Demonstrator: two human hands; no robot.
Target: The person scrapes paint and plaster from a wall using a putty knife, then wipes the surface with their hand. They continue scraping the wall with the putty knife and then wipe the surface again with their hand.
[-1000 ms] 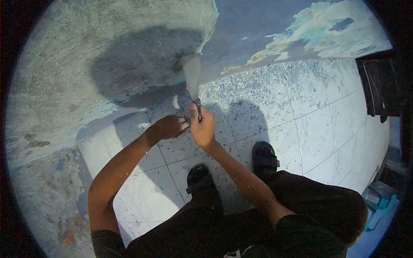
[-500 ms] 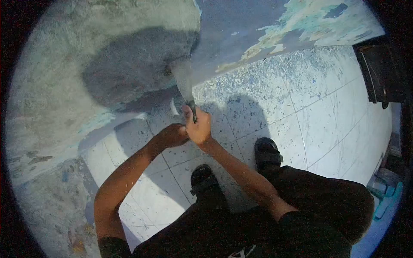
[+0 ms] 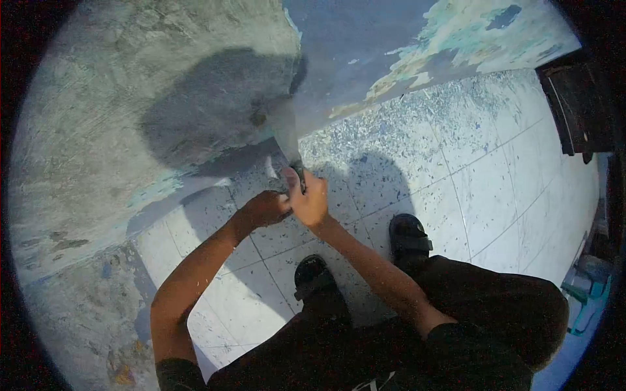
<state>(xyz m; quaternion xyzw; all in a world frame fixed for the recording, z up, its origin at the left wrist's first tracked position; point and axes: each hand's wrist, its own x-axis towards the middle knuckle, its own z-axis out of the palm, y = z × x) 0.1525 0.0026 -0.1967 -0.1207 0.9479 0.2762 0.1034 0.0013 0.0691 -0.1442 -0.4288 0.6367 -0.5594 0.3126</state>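
Note:
My right hand (image 3: 310, 201) is closed around the dark handle of a scraper (image 3: 285, 133). Its broad, pale blade points up and away from me, against the wall near the corner. My left hand (image 3: 262, 210) is bent in from the left, its fingers curled and pressed up against the right hand. Those fingertips are hidden, and I cannot tell what they grip. A pale loose flake (image 3: 270, 167) shows just left of the scraper's handle. The grey wall (image 3: 215, 32) around the blade is stripped and patchy.
Beside the corner runs a blue wall (image 3: 352, 39) with peeling paint. Chips (image 3: 391, 120) litter the white tiled floor (image 3: 502, 208), thickest along the wall. My sandalled feet (image 3: 409, 234) stand close below my hands. A dark object (image 3: 574, 107) and a teal item (image 3: 590, 296) lie at the right.
Both hands and the scraper have shifted slightly down and right in view, the blade now lower against the wall. My shadow on the wall has also moved right.

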